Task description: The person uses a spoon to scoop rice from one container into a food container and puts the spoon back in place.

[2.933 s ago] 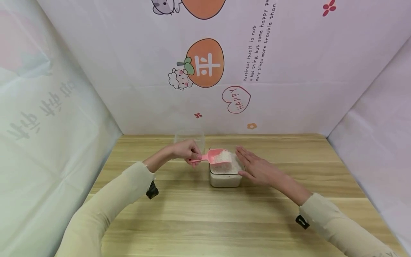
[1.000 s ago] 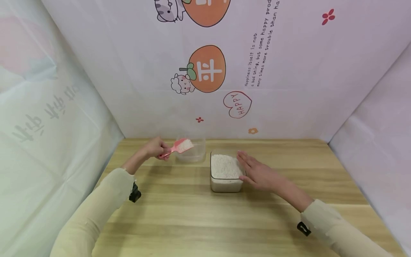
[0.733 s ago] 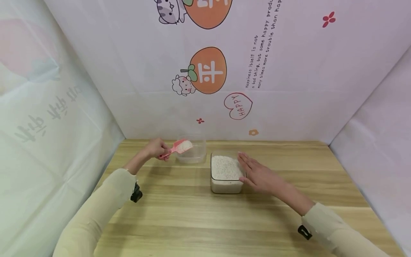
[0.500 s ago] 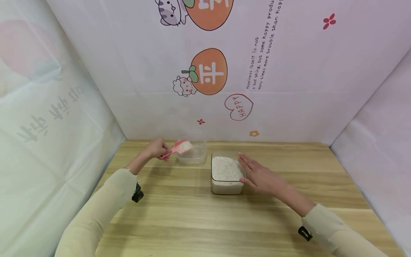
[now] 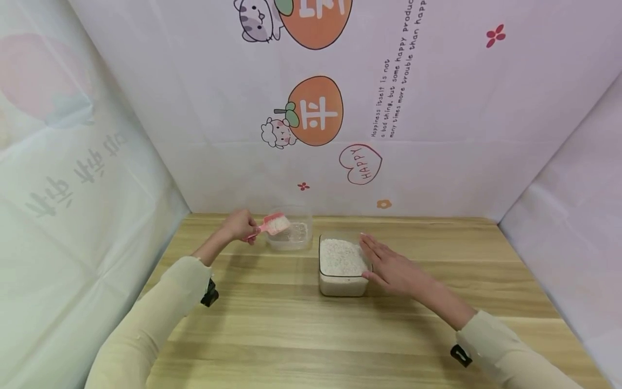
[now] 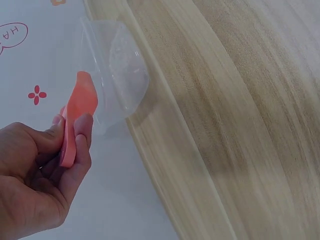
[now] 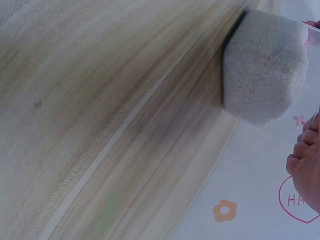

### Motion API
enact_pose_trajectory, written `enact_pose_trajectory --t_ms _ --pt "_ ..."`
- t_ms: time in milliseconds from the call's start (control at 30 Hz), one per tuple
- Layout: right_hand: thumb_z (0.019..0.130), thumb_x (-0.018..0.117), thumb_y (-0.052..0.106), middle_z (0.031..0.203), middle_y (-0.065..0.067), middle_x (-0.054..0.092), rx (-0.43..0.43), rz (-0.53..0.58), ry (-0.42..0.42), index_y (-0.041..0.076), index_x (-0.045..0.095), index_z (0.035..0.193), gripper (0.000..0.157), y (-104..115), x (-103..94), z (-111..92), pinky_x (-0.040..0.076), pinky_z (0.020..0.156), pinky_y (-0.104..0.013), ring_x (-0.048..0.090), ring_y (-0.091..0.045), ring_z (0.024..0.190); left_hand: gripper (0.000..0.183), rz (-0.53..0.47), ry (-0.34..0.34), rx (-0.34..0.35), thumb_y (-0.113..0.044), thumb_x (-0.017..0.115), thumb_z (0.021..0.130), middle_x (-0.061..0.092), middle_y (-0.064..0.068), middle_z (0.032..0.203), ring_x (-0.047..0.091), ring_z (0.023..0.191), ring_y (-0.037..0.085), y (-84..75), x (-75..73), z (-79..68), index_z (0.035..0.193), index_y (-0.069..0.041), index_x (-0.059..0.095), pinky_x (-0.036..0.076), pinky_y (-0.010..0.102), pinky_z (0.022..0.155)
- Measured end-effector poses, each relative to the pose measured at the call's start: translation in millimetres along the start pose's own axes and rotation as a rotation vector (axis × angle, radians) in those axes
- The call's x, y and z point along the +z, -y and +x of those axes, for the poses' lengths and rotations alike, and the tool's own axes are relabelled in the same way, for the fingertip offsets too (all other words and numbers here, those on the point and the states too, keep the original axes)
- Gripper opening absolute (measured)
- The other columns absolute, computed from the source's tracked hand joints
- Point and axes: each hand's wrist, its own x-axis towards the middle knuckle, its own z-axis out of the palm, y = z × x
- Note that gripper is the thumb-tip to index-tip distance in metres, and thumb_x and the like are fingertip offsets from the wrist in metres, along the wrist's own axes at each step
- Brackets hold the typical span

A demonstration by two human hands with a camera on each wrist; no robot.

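In the head view my left hand (image 5: 239, 226) pinches the handle of a pink scoop (image 5: 268, 221), which still holds white rice (image 5: 279, 225). The scoop is tipped over a clear plastic box (image 5: 288, 246), where a thin layer of grains lies on the bottom. In the left wrist view, thumb and fingers close round the scoop's handle (image 6: 68, 150). My right hand (image 5: 391, 266) rests with straight fingers against the right side of a dark-rimmed clear container (image 5: 342, 286) filled with rice. The right wrist view shows this container from the side, with part of the hand at the edge.
Both boxes stand on a wooden tabletop (image 5: 311, 335), near its back edge. Behind them rises a white printed sheet (image 5: 437, 162), with further sheets at the left (image 5: 97, 189) and right (image 5: 578, 216).
My left hand has carried the loaded scoop leftward from the rice container to over the plastic box. The scoop tilts more now, and grains have appeared in the box. My right hand stays in place.
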Motion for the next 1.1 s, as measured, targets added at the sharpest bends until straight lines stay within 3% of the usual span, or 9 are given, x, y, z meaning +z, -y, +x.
enact_pose_trajectory --t_ms 733,1100 --pt "0.097 0.037 0.047 0.152 -0.019 0.021 0.003 0.017 -0.016 -0.003 0.022 0.145 0.071 2 1.1 -1 0.031 0.107 -0.043 0.022 -0.031 0.14 0.029 0.194 -0.02 0.022 -0.015 0.06 0.09 0.066 0.005 0.058 0.059 0.047 0.01 -12.1 -0.8 2.4 0.064 -0.007 0.069 0.046 0.022 0.05" --pt "0.097 0.039 0.045 0.152 -0.02 0.021 -0.008 0.017 -0.039 -0.005 0.025 0.144 0.07 2 0.1 -1 0.031 0.107 -0.044 0.024 -0.033 0.139 0.027 0.285 -0.063 0.042 -0.007 0.061 0.087 0.064 0.006 0.056 0.058 0.046 0.012 -25.2 -2.6 1.5 0.061 -0.007 0.066 0.04 0.022 0.049"
